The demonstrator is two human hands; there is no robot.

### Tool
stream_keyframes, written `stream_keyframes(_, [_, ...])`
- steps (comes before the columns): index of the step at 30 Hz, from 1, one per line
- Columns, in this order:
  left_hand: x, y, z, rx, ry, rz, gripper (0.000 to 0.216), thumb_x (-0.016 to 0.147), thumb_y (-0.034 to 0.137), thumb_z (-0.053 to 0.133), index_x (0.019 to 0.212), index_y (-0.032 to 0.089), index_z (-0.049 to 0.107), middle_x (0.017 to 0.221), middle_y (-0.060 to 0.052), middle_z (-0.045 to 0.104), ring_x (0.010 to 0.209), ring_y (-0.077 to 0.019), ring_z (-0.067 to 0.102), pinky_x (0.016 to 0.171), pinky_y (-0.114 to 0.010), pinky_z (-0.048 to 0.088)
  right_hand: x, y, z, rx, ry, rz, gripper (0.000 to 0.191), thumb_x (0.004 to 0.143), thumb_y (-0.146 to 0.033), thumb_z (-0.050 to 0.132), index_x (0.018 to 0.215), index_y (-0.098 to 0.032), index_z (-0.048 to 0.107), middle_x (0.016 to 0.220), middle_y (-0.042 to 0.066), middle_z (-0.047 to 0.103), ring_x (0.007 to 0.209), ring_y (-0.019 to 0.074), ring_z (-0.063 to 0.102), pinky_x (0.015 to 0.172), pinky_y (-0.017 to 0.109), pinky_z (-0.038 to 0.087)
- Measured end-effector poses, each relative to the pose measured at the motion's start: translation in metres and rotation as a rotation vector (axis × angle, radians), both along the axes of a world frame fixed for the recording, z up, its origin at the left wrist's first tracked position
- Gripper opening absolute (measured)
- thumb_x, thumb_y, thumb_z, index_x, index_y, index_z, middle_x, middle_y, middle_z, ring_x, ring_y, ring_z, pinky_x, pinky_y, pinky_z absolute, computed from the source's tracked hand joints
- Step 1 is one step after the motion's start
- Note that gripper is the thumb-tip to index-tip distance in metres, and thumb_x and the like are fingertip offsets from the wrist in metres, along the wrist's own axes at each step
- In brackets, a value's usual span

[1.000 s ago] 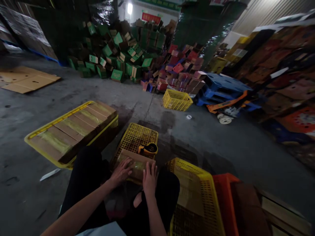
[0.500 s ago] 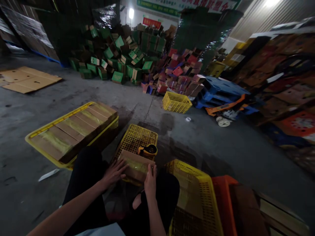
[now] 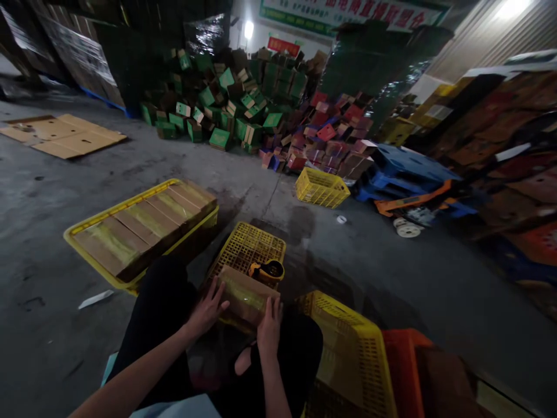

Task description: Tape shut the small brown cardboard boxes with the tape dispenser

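A small cardboard box [image 3: 246, 295] with a strip of yellowish tape along its top rests at the near end of an upturned yellow crate [image 3: 250, 239]. My left hand [image 3: 207, 310] grips the box's left end, thumb and fingers spread over its edge. At the right end, my right hand [image 3: 268, 330] holds the box with its fingers over the corner. Just beyond the box, a yellow-and-black tape dispenser [image 3: 267, 270] lies on the crate. The underside of the box is hidden.
Taped boxes fill a yellow crate [image 3: 143, 223] on my left. Close on my right stand another yellow crate [image 3: 369, 342] holding cardboard and an orange crate [image 3: 404, 354]. Farther off are a small yellow crate [image 3: 322, 187], an orange pallet jack [image 3: 413, 203] and heaped green boxes [image 3: 221, 136].
The view has shifted, so the scene sits slightly farther right and lower. Both hands stay at the box's ends; my right fingers now lie more over its right corner.
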State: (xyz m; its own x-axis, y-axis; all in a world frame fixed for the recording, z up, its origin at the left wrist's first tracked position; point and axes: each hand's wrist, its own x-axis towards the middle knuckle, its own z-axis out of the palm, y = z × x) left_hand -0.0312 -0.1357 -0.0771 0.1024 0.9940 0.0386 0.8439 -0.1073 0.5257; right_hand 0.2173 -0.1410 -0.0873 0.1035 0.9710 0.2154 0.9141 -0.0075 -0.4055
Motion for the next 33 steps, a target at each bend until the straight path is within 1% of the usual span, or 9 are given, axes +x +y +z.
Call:
stream_keyframes(4, [0.004,0.01,0.009,-0.011,0.002,0.049,0.056,0.104,0.045,0.038,0.156,0.021,0.036,0.164,-0.018,0.023,0.135,-0.0335,0.052,0.091,-0.039,0.058,-0.019,-0.006,0.009,-0.049,-0.182,0.032,0.07,0.087,0.0,0.027,0.156,-0.013,0.036,0.162,0.013,0.033,0.155,0.0258,0.014,0.123,0.052,0.021])
stream_keyframes(7, [0.002,0.015,0.009,0.012,-0.069,0.054,0.051,0.104,0.041,0.04,0.151,0.021,0.044,0.159,-0.017,0.031,0.136,-0.0303,0.052,0.098,-0.038,0.055,-0.038,-0.003,0.012,-0.106,-0.233,0.086,0.069,0.088,-0.001,0.029,0.155,-0.016,0.038,0.164,0.011,0.03,0.154,0.0262,0.018,0.123,0.05,0.02])
stream_keyframes(13, [-0.007,0.017,-0.002,0.073,-0.261,0.055,0.047,0.105,0.042,0.037,0.144,0.023,0.054,0.156,-0.012,0.037,0.143,-0.0281,0.042,0.116,-0.045,0.039,-0.095,0.018,0.015,-0.145,-0.114,0.243,0.06,0.095,-0.011,0.031,0.154,-0.018,0.04,0.161,0.009,0.036,0.152,0.0267,0.024,0.122,0.049,0.026])
stream_keyframes(17, [-0.01,0.019,0.002,0.062,-0.308,0.06,0.047,0.105,0.045,0.037,0.141,0.024,0.058,0.154,-0.011,0.042,0.14,-0.0265,0.046,0.115,-0.042,0.041,-0.117,0.027,0.02,-0.138,-0.067,0.286,0.056,0.1,-0.02,0.032,0.156,-0.023,0.036,0.163,0.007,0.034,0.153,0.0262,0.022,0.122,0.053,0.024])
stream_keyframes(21, [-0.01,0.021,0.012,0.049,-0.225,0.053,0.046,0.104,0.044,0.039,0.14,0.025,0.059,0.157,-0.009,0.041,0.132,-0.0267,0.055,0.107,-0.04,0.049,-0.104,0.023,0.028,-0.173,-0.08,0.327,0.054,0.103,-0.027,0.033,0.156,-0.034,0.032,0.164,0.001,0.03,0.154,0.025,0.02,0.122,0.057,0.017])
stream_keyframes(23, [-0.01,0.022,0.016,0.084,-0.13,0.03,0.044,0.104,0.043,0.041,0.138,0.026,0.061,0.159,-0.008,0.039,0.136,-0.0294,0.051,0.109,-0.043,0.048,-0.086,0.018,0.03,-0.168,-0.1,0.287,0.052,0.103,-0.032,0.033,0.156,-0.036,0.034,0.164,0.002,0.031,0.153,0.0269,0.021,0.121,0.06,0.016])
stream_keyframes(26, [-0.011,0.024,0.019,0.165,0.012,-0.029,0.042,0.103,0.04,0.043,0.139,0.027,0.06,0.161,-0.005,0.038,0.148,-0.0314,0.034,0.116,-0.051,0.037,-0.052,0.008,0.028,-0.118,-0.122,0.173,0.053,0.104,-0.042,0.029,0.155,-0.031,0.038,0.163,0.006,0.034,0.152,0.0312,0.025,0.119,0.064,0.017])
stream_keyframes(29, [-0.007,0.024,0.019,0.193,0.113,-0.075,0.047,0.103,0.039,0.044,0.145,0.022,0.053,0.159,-0.009,0.041,0.151,-0.0305,0.028,0.121,-0.056,0.025,-0.022,0.002,0.022,-0.03,-0.064,0.012,0.063,0.104,-0.05,0.023,0.154,-0.016,0.041,0.163,0.017,0.03,0.151,0.0352,0.024,0.116,0.061,0.027])
stream_keyframes(33, [0.016,0.016,0.017,0.214,0.174,-0.147,0.056,0.1,0.042,0.049,0.15,0.017,0.045,0.159,-0.016,0.037,0.151,-0.0325,0.027,0.12,-0.06,0.021,-0.007,0.0,0.008,0.076,0.04,0.006,0.066,0.104,-0.051,0.022,0.153,-0.012,0.041,0.164,0.019,0.025,0.151,0.0353,0.023,0.117,0.058,0.03])
